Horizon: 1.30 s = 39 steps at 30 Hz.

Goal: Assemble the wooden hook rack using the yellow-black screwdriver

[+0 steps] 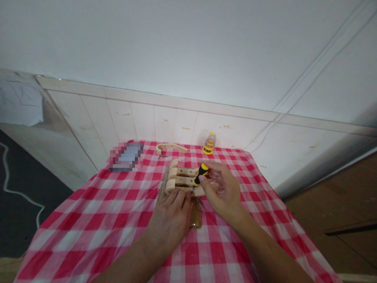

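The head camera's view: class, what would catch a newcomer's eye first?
The red-and-white checked cloth fills the lower middle. At its centre, the right hand holds a black-and-yellow screwdriver over curved wooden pieces, steadied by the left hand. A clear, yellow-based container stands behind, near the wall.

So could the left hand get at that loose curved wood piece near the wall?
Probably yes: the loose piece lies uncovered. But the left hand now rests on the grouped wooden pieces and would likely have to reach past them.
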Each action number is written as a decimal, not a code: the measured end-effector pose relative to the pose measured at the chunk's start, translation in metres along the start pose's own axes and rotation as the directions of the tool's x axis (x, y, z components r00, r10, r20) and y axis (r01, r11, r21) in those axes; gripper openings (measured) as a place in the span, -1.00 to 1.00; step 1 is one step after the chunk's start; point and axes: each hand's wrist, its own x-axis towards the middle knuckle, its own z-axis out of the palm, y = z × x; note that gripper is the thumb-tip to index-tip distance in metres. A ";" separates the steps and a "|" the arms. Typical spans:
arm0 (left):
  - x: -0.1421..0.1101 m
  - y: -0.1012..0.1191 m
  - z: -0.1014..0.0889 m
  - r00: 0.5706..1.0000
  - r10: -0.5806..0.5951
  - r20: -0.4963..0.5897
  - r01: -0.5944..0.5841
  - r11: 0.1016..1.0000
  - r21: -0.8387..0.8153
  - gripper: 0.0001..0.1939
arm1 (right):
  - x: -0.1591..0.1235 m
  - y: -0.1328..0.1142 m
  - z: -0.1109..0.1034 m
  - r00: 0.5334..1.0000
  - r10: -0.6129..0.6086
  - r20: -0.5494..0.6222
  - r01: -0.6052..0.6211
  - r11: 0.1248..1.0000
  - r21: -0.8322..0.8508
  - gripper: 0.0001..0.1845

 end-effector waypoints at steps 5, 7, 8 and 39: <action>0.000 0.000 0.002 1.000 -0.013 -0.022 0.013 1.000 0.001 -0.79 | 0.000 0.005 0.001 0.999 0.020 -0.041 -0.021 0.999 -0.028 -0.66; -0.001 0.000 0.002 1.000 -0.015 -0.025 0.015 1.000 -0.001 -0.78 | -0.001 0.007 0.002 0.997 0.022 -0.069 -0.024 0.999 -0.034 -0.66; -0.001 0.000 0.002 1.000 -0.016 -0.024 0.015 1.000 -0.003 -0.78 | -0.001 0.007 0.003 0.996 0.018 -0.082 -0.020 0.999 -0.035 -0.67; 0.000 0.000 0.000 1.000 -0.019 0.006 0.019 1.000 -0.008 -0.78 | 0.003 -0.001 -0.002 0.998 -0.064 -0.003 0.062 0.985 -0.164 -0.65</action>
